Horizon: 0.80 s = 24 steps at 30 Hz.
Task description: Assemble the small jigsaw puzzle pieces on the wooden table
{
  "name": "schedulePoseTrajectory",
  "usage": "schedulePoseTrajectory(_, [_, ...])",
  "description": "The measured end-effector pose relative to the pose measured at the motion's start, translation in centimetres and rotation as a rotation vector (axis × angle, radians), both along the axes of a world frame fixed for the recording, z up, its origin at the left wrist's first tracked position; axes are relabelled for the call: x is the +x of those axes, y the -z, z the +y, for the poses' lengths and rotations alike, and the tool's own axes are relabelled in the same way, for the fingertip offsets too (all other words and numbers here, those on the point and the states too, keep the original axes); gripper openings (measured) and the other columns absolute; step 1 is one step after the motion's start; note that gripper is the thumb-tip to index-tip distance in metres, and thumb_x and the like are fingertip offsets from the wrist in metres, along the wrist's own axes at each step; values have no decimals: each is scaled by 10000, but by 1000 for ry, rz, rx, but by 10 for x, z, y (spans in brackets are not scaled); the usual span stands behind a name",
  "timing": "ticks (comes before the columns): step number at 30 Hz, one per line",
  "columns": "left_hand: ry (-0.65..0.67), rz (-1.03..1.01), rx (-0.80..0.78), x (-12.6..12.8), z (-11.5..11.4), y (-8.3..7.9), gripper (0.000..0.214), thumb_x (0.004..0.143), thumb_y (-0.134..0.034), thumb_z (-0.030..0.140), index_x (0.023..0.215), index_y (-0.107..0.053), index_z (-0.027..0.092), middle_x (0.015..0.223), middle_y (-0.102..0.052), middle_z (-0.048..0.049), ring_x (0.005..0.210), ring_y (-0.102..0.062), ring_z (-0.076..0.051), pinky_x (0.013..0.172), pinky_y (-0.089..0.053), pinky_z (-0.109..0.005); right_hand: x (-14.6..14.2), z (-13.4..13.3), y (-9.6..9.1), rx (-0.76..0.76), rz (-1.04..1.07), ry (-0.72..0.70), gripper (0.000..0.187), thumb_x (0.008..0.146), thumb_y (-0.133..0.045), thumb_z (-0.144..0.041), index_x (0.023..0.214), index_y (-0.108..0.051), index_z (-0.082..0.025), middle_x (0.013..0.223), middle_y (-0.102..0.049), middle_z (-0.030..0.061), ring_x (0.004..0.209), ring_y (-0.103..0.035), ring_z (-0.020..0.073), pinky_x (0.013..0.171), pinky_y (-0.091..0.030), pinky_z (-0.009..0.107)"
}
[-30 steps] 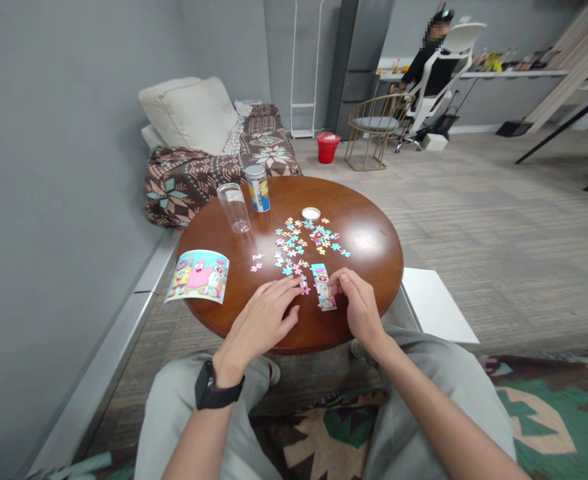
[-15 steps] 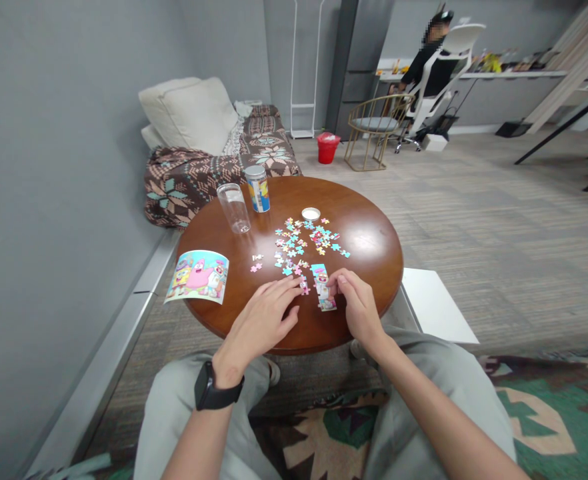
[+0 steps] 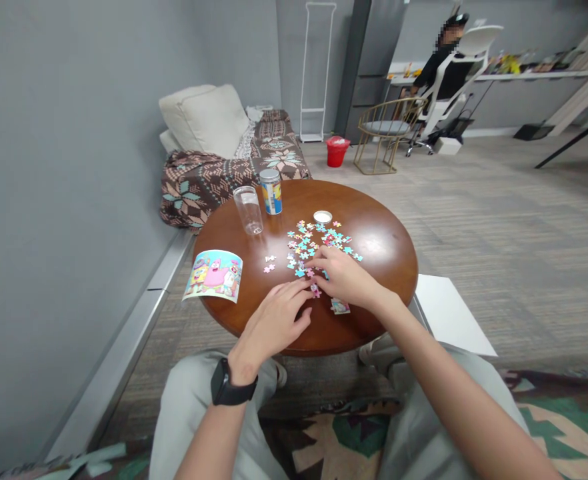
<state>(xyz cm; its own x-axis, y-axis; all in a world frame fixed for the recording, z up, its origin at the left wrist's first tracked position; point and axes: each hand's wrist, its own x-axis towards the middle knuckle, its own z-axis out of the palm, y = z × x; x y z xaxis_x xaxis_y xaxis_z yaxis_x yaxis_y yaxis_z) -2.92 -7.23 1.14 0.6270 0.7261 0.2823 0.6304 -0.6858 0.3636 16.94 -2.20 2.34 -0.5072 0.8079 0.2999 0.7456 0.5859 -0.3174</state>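
My left hand (image 3: 277, 319) lies flat on the round wooden table (image 3: 384, 240), fingers stretched, fingertips touching a small pink puzzle piece (image 3: 315, 291). My right hand (image 3: 341, 275) reaches across to the left, fingers curled down over the near edge of the scattered puzzle pieces (image 3: 319, 240); what its fingertips grip is hidden. It covers most of the joined strip of puzzle (image 3: 341, 307), whose lower end shows below the hand. A black watch (image 3: 231, 387) sits on my left wrist.
A printed cartoon picture (image 3: 214, 275) overhangs the table's left edge. A clear glass (image 3: 249, 209), a lidded tin (image 3: 271, 191) and a white lid (image 3: 323, 217) stand at the back. Beyond are a sofa with cushions (image 3: 209, 120), a red bin (image 3: 337, 151), a gold chair (image 3: 387, 130) and a seated person (image 3: 441, 60).
My right hand left the right side of the joined strip and moved up and left over it to the loose pieces. The view shifted slightly; my left hand stayed put.
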Motion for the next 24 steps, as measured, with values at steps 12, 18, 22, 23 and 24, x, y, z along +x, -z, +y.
schedulePoseTrajectory(12, [7, -30, 4, -1, 0, 3, 296, 908, -543, 158, 1188, -635, 187, 1371, -623, -80, 1281, -569, -207, 1137, -437, -405, 1, 23, -9, -137, -101, -67, 114, 864, -641, -138, 927, -731, -169, 954, -628, 87, 971, -593, 237, 898, -465, 361])
schedulePoseTrajectory(18, [2, -32, -8, 0, -1, 0, 299, 907, -539, 149, 1187, -635, 188, 1358, -631, -80, 1268, -579, -206, 1129, -443, -403, 1, 23, -10, -147, -128, -50, 145, 869, -658, -178, 992, -728, -144, 981, -640, 115, 1018, -601, 263, 916, -471, 375])
schedulePoseTrajectory(22, [6, -26, -7, 1, -1, -1, 287, 907, -545, 149, 1177, -636, 173, 1351, -632, -85, 1261, -582, -205, 1129, -443, -400, -1, 27, -14, -166, -167, -45, 164, 859, -670, -173, 1010, -734, -157, 999, -652, 110, 992, -614, 254, 909, -472, 366])
schedulePoseTrajectory(23, [5, -27, -7, 1, -1, -1, 289, 908, -544, 151, 1182, -634, 176, 1354, -631, -83, 1265, -579, -205, 1129, -442, -400, -1, 27, -15, -164, -174, -38, 158, 854, -681, -183, 1000, -736, -161, 996, -654, 108, 977, -617, 252, 904, -471, 364])
schedulePoseTrajectory(24, [4, -28, -7, 0, -1, -1, 290, 909, -544, 153, 1184, -633, 179, 1357, -629, -80, 1268, -576, -206, 1129, -441, -400, -1, 28, -16, -160, -177, -27, 143, 848, -695, -199, 979, -739, -163, 985, -656, 106, 961, -619, 250, 895, -471, 362])
